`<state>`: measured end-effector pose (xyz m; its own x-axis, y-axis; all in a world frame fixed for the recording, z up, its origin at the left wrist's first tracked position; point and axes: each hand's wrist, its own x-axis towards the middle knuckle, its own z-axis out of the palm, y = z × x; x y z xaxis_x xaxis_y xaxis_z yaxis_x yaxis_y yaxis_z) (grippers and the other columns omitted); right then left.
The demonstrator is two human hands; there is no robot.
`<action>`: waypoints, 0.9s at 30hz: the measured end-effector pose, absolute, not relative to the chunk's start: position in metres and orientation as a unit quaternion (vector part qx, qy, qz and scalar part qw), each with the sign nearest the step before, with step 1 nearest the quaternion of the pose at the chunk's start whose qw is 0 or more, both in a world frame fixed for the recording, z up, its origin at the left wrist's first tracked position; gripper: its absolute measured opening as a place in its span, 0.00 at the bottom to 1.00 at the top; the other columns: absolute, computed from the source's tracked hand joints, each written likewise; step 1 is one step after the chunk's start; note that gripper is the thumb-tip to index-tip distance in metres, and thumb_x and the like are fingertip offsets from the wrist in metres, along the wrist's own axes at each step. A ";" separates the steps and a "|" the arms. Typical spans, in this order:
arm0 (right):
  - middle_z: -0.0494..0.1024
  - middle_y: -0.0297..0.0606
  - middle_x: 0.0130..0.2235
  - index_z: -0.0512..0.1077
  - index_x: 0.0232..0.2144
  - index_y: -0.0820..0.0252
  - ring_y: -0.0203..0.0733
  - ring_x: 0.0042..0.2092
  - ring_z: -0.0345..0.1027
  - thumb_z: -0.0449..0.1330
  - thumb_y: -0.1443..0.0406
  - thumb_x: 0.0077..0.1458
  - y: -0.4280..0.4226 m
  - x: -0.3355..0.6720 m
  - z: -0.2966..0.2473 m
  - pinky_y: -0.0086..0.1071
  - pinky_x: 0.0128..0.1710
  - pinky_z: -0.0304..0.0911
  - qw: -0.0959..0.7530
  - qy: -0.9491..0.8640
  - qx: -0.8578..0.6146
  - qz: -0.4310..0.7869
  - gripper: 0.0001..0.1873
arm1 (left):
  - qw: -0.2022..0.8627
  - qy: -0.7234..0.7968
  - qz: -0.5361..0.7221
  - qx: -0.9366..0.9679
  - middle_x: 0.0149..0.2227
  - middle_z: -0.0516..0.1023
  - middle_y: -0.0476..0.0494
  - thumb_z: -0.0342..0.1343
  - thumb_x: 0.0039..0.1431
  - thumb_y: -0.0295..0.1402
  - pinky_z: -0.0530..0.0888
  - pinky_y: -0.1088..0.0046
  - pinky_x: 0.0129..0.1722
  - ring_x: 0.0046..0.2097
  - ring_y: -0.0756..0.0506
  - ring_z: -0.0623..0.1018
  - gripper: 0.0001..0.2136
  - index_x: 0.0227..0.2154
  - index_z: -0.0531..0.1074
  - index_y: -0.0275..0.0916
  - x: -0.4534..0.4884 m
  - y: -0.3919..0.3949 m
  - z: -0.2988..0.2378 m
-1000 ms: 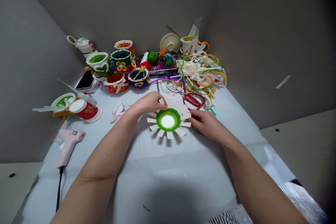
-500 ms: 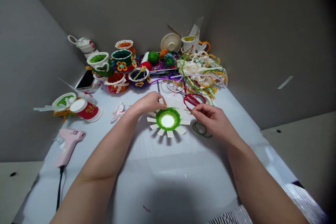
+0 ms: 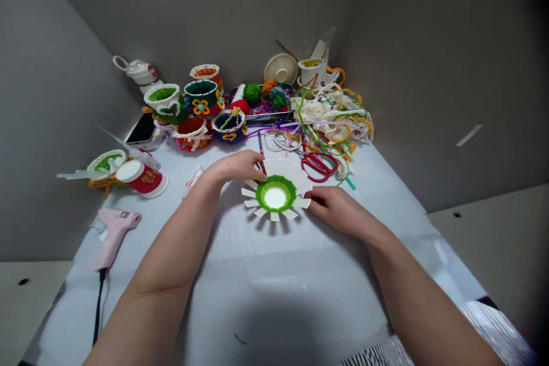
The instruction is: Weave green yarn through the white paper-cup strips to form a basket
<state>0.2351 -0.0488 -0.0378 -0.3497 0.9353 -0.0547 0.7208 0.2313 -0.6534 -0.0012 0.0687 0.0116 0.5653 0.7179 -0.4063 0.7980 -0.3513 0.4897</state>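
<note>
A white paper cup cut into splayed strips (image 3: pixel 275 197), with green yarn woven round its base, lies in the middle of the table. My left hand (image 3: pixel 235 167) pinches the strips at its far left side. My right hand (image 3: pixel 338 210) rests at its right edge, fingers closed on a strip or the yarn; I cannot make out which. Red scissors (image 3: pixel 318 164) lie just behind the cup.
Several decorated yarn cups (image 3: pixel 201 108), yarn balls (image 3: pixel 252 93) and a tangle of cords (image 3: pixel 332 117) crowd the back of the table. A phone (image 3: pixel 141 128), a red paper cup (image 3: pixel 141 177) and a pink glue gun (image 3: pixel 112 229) lie at the left. Grey walls enclose the table.
My right hand pulled the green yarn out to the right, then came back down to the cup's right edge. The left hand stayed on the cup.
</note>
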 end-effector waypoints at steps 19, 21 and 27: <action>0.80 0.38 0.35 0.75 0.35 0.59 0.40 0.35 0.71 0.52 0.69 0.55 -0.048 0.231 -0.044 0.29 0.34 0.58 0.204 -0.774 -0.535 0.271 0.11 | 0.344 0.356 -0.012 0.869 0.38 0.78 0.44 0.58 0.50 0.42 0.66 0.76 0.35 0.36 0.48 0.74 0.23 0.49 0.71 0.36 0.012 0.056 0.019; 0.79 0.38 0.34 0.75 0.34 0.59 0.40 0.35 0.71 0.52 0.69 0.56 -0.048 0.231 -0.045 0.29 0.34 0.58 0.204 -0.773 -0.534 0.276 0.11 | 0.341 0.352 -0.036 0.871 0.36 0.78 0.46 0.58 0.49 0.41 0.65 0.77 0.34 0.35 0.49 0.73 0.19 0.43 0.74 0.37 0.012 0.056 0.019; 0.78 0.38 0.33 0.73 0.32 0.59 0.39 0.34 0.69 0.51 0.67 0.57 -0.048 0.231 -0.047 0.29 0.33 0.57 0.205 -0.768 -0.536 0.285 0.10 | 0.330 0.375 -0.040 0.865 0.28 0.78 0.48 0.58 0.47 0.40 0.63 0.77 0.30 0.30 0.50 0.71 0.13 0.30 0.78 0.36 0.017 0.057 0.007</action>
<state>0.2312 -0.0483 -0.0469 -0.3415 0.9398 0.0094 0.7058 0.2630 -0.6578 0.0171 0.0574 0.0067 0.7162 0.6222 -0.3162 0.6746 -0.5010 0.5421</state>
